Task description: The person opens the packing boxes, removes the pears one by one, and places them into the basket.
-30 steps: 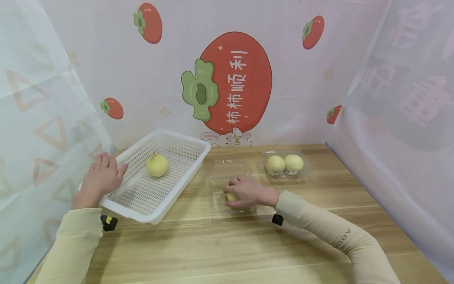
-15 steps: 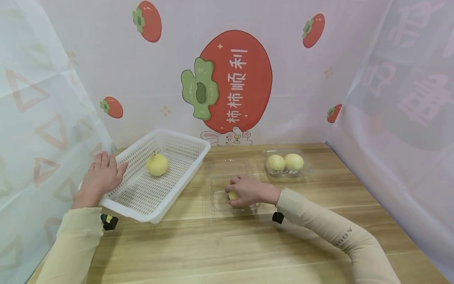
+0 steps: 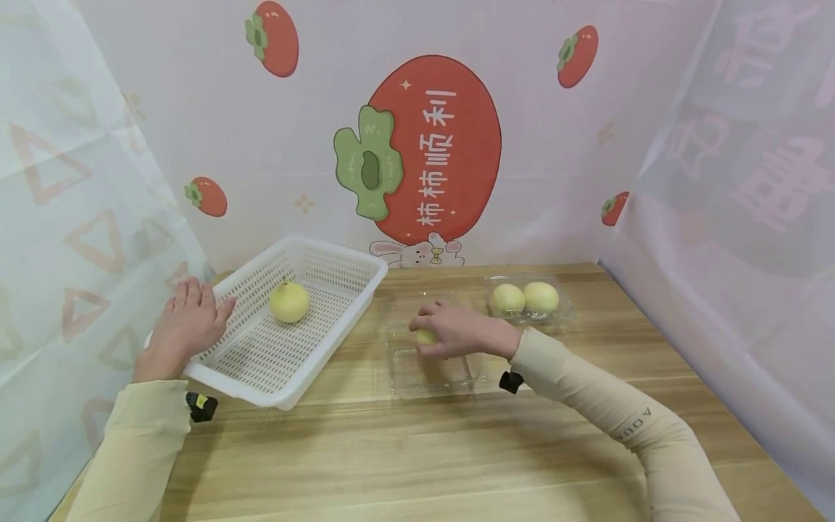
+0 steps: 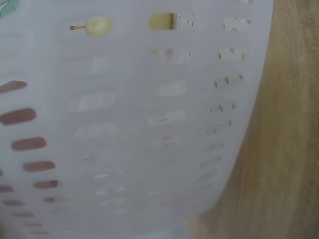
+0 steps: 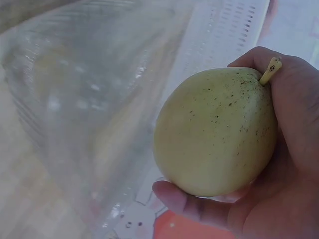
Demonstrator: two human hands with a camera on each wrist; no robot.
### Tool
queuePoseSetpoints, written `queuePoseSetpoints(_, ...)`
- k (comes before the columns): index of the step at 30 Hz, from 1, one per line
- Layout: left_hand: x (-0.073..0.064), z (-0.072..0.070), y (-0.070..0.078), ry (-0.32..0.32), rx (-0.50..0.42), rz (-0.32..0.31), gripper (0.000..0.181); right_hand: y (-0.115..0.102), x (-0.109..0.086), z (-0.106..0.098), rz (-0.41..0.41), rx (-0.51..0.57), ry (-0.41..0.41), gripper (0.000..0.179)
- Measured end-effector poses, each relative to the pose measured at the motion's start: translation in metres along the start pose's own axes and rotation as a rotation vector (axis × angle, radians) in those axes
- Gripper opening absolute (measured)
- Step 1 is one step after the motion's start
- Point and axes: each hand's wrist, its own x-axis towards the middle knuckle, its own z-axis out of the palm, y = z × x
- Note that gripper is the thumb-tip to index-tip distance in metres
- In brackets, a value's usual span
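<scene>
My right hand [image 3: 459,331] grips a pale yellow pear [image 5: 214,134] with a short stem and dark specks, fingers and thumb curled round it. Below it lies an opened clear plastic clamshell box [image 3: 401,373]; the pear is lifted over it. With fairly straight fingers, my left hand [image 3: 188,326] rests on the left rim of a white slotted plastic basket [image 3: 355,319]. One pear [image 3: 290,303] sits inside that basket. In the left wrist view the basket wall [image 4: 129,149] fills most of the picture, with the pear partly seen through its slots.
At the back right stands another clear box [image 3: 562,308] holding two pears [image 3: 541,299]. All of this is on a wooden table [image 3: 391,464]. A printed curtain [image 3: 548,145] closes off the back and sides.
My right hand has raised the pear from the clamshell box and moved it slightly toward the back. The left hand and the basket have stayed in place.
</scene>
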Motion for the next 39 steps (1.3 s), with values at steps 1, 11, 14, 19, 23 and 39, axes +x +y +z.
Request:
queuePoseSetpoints(1,0.0,0.0,0.0,-0.002,-0.001,0.0,0.089,0.0,0.001,-0.003,0.0,-0.008,0.004,0.041)
queuePoseSetpoints(11,0.0,-0.001,0.001,-0.004,0.002,0.002,0.087,-0.004,0.012,-0.024,-0.014,-0.015,0.021,0.04)
queuePoseSetpoints(14,0.001,0.0,0.0,-0.002,-0.002,0.005,0.087,-0.004,0.018,-0.031,-0.005,-0.003,0.024,0.041)
queuePoseSetpoints(19,0.001,0.0,0.0,-0.003,-0.015,0.004,0.089,-0.005,0.029,-0.043,-0.02,-0.014,0.061,0.041)
queuePoseSetpoints(23,0.001,0.0,0.0,-0.008,-0.02,0.001,0.089,-0.007,0.037,-0.05,-0.038,-0.013,0.077,0.04)
queuePoseSetpoints(39,0.001,-0.002,0.0,-0.011,0.011,0.006,0.087,-0.016,0.068,-0.064,-0.063,0.076,0.146,0.039)
